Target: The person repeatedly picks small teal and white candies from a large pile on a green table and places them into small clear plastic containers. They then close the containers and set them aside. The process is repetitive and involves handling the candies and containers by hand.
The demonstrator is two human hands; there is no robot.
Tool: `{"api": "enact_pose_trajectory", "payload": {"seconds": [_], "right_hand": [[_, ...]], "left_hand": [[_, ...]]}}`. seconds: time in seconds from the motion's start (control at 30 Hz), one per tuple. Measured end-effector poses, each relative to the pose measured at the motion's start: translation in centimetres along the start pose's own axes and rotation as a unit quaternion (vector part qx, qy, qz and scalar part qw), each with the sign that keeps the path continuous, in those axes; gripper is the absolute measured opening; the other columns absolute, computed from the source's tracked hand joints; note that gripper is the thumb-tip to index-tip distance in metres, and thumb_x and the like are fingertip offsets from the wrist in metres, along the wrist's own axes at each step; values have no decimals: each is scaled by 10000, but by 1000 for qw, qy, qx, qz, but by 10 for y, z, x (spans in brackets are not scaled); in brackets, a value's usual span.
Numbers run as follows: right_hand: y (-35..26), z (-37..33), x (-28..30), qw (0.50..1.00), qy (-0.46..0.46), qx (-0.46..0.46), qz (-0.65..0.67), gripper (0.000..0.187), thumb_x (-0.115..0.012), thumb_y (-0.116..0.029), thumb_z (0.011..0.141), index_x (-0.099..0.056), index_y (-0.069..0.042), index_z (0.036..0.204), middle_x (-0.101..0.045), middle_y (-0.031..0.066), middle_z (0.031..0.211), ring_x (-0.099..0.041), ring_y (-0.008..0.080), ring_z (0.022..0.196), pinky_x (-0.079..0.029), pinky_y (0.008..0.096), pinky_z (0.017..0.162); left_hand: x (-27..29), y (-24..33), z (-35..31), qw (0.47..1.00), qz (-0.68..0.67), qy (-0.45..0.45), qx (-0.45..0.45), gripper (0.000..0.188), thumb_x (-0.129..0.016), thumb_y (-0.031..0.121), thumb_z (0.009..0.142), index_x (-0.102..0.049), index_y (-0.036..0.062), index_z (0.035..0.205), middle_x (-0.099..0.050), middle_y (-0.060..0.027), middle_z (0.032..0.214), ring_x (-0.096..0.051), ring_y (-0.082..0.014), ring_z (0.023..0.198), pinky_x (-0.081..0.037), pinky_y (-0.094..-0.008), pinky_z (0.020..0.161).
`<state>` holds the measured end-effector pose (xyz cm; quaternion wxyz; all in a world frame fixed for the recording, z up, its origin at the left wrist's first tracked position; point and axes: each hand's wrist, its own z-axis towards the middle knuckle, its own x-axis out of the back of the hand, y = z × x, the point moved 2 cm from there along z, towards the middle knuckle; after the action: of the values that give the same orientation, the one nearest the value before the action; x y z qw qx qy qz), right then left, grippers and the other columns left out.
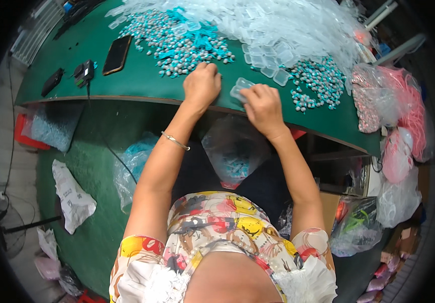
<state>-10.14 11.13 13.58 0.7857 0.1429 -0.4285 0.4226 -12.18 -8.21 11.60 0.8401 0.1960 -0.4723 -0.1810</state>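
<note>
My right hand (pixel 264 108) grips a small clear plastic box (pixel 241 87) over the front edge of the green table (pixel 142 87). Close by on its left, my left hand (pixel 202 86) is closed with the fingers curled down at the near side of a heap of turquoise and pale round beads (pixel 169 63). Whatever those fingers pinch is hidden under the hand. Turquoise strands (pixel 197 38) lie among the beads. A second heap of the same beads (pixel 322 83) is to the right of my right hand.
Clear plastic boxes (pixel 278 25) are piled across the back. A phone (pixel 117 55) and a small black device (pixel 84 73) with a cable lie at the left. Bags of pink cord (pixel 412 108) hang over the right end. Below the edge, an open plastic bag (pixel 235 146) holds turquoise pieces.
</note>
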Motion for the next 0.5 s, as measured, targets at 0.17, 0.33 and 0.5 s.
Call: {"api": "enact_pose_trajectory", "payload": {"seconds": [0.17, 0.33, 0.5], "right_hand": [[2, -4, 12, 999, 32, -12, 7, 226, -716, -201, 791, -664, -124, 997, -621, 39, 936, -584, 231, 902, -378, 417, 818], [73, -21, 40, 957, 37, -186, -219, 136, -718, -192, 788, -694, -137, 910, -647, 27, 899, -588, 255, 902, -368, 454, 820], [91, -21, 44, 927, -76, -220, -293, 63, -717, -184, 785, -721, -122, 800, -661, 52, 850, -598, 276, 917, -342, 487, 854]], "left_hand": [[-1, 5, -1, 1000, 23, -14, 8, 138, -676, 213, 852, -680, 79, 886, -637, -109, 906, -654, -343, 796, -519, -459, 681], [0, 5, -3, 1000, -15, -3, -3, 116, -672, 184, 842, -674, 87, 907, -635, -115, 905, -654, -339, 819, -525, -462, 699], [0, 3, -5, 999, -27, -13, -11, 116, -664, 161, 840, -679, 91, 930, -647, -116, 913, -656, -330, 854, -527, -458, 721]]}}
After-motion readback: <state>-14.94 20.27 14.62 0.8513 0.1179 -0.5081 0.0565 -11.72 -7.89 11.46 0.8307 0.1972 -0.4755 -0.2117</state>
